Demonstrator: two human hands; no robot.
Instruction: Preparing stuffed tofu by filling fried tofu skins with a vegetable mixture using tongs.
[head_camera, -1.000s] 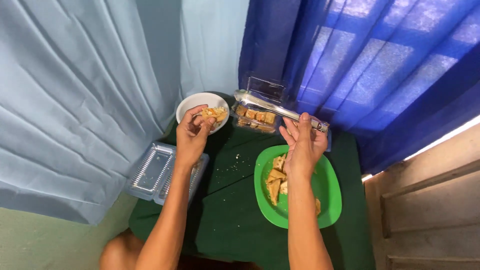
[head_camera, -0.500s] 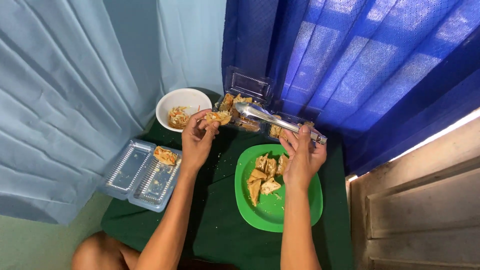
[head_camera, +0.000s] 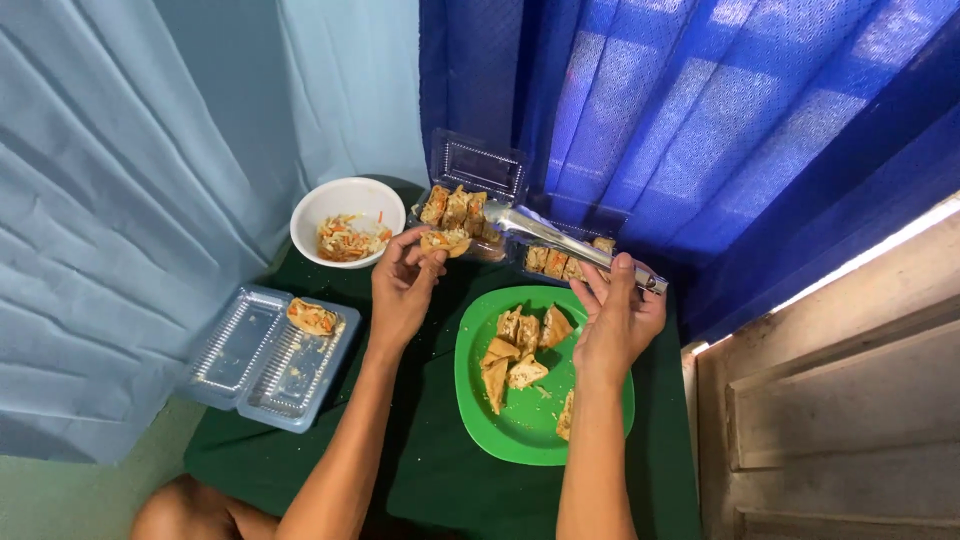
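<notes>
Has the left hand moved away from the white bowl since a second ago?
Yes. The left hand, holding a filled snack, has drawn back from over the white bowl toward the clear tray to the bowl's right.

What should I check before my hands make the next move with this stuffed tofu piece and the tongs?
1. Left hand grips stuffed tofu piece: ok.
2. Right hand holds metal tongs: ok.
3. Tongs' tips carrying filling: cannot tell.
4. White bowl has filling left: ok.
5. Open clear container has room beside its one piece: ok.
6. Green plate sits fully on the table: ok.
</notes>
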